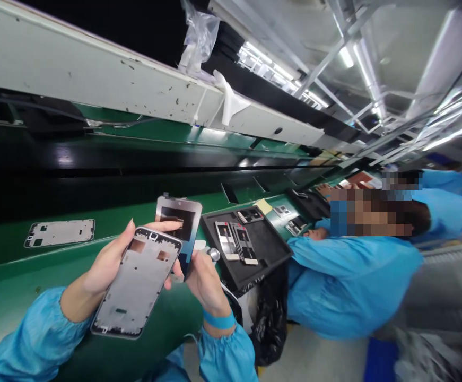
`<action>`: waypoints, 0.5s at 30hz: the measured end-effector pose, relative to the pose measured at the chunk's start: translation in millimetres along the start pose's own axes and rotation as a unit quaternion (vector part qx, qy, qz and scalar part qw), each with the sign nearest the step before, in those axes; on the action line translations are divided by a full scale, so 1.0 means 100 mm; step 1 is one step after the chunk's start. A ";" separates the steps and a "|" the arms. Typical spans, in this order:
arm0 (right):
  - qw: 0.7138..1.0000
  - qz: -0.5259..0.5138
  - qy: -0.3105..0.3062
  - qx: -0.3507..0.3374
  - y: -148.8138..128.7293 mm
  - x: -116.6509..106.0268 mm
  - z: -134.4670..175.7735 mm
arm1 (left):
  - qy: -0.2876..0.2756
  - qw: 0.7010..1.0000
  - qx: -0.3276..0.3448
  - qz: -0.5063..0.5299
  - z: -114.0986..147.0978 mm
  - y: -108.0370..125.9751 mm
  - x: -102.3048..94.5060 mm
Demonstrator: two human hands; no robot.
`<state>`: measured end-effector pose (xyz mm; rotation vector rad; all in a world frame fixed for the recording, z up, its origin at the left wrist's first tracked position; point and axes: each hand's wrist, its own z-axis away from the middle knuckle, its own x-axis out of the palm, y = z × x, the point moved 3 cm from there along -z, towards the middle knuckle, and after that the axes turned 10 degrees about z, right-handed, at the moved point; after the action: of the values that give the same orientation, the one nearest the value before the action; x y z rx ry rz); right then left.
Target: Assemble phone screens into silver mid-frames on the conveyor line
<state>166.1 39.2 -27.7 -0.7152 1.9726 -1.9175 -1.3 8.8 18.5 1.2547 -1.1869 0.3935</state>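
My left hand (pixel 109 260) grips a grey phone frame (pixel 139 289), tilted with its cut-out inner face toward me. The left fingers stretch behind its top edge toward a phone screen (pixel 189 212), whose silvery back and dark panel face me. My right hand (pixel 207 278) is closed round the lower right edge of that screen. The frame overlaps the screen's lower left part, so I cannot tell whether the two touch. A small round metal piece (pixel 214 254) shows just beside my right hand.
Another phone frame (pixel 61 232) lies on the green bench (pixel 8 281) at left. A black tray (pixel 268 254) with several phone parts stands to the right, above a black plastic bag (pixel 270 323). Beyond it sits a co-worker in blue (pixel 342 281). A dark conveyor belt (pixel 155 180) runs along the back.
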 end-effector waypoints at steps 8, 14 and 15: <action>0.995 -0.073 0.064 0.032 0.18 0.18 0.20 | 0.004 0.999 0.035 0.022 0.07 -0.04 0.17; 0.969 0.114 0.205 -0.076 0.13 -0.37 0.67 | 0.020 0.995 0.070 0.073 0.15 0.06 0.28; 0.959 0.179 0.206 -0.080 0.14 -0.44 0.74 | 0.024 0.994 0.078 0.074 0.16 0.06 0.28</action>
<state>241.0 0.4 -51.7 0.0300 2.3248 -1.7988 -2.1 -12.6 43.4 1.2871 -1.2309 0.6326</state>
